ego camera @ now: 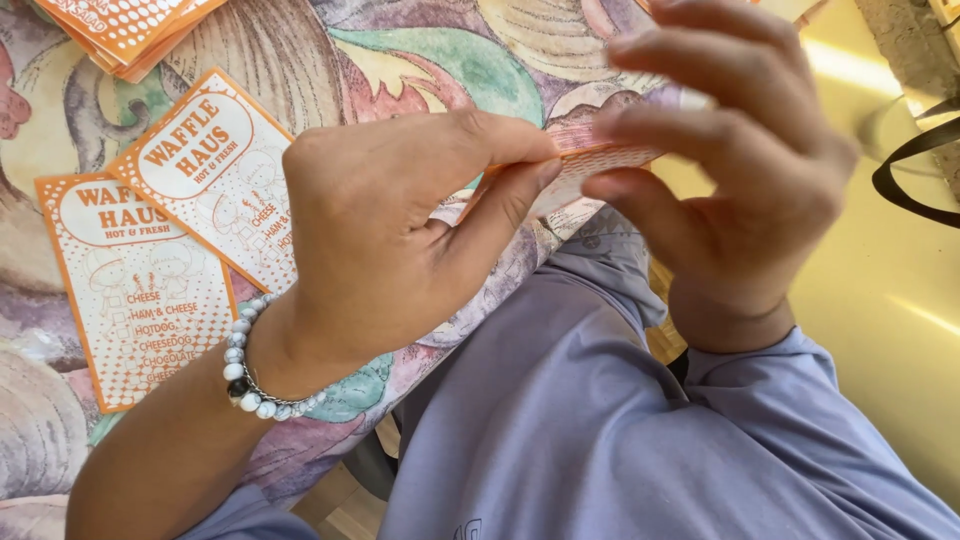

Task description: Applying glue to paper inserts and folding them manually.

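Hands meet over my lap: left hand (390, 230) and right hand (720, 170) both pinch one orange card (590, 165) between them. Two more cards (190, 240) lie on the bench (300, 60) beyond my left wrist.

Two flat orange-and-white paper bags (175, 235) on the worktop, one stack of bags (125, 28), one bag (590, 165) held, one bead bracelet (245, 375).

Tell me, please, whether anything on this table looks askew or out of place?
Slightly. The two orange-and-white printed sheets lie loose and overlapping at different angles on the patterned tablecloth, unlike the stack at the top edge. The left hand and right hand pinch another sheet. Nothing looks spilled or damaged.
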